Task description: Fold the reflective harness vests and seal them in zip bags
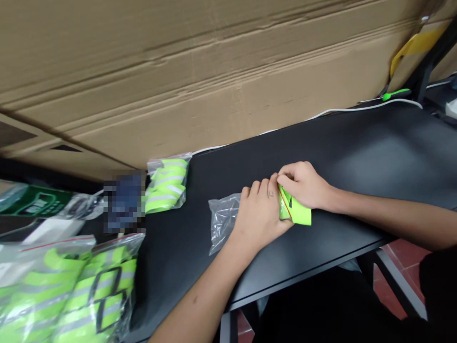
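Note:
A clear zip bag [222,220] lies on the black table under my left hand [259,212], its bottom end spreading out to the left. My left fingers are closed over the bag near its red-lined mouth. A neon yellow-green strap [302,214] sticks out of that mouth on the right, and part of it shows inside the bag. My right hand [305,185] is closed, thumb and forefinger pinched at the strap by the bag's upper edge. The fingertips of both hands nearly meet there. What lies under my left palm is hidden.
Several bagged neon reflective straps [103,295] lie at the front left, another bag [167,183] farther back. A blurred-out dark item [124,200] sits between them. Cardboard [228,71] walls the back edge. A green-handled screwdriver [396,94] and white cable [357,108] lie along it.

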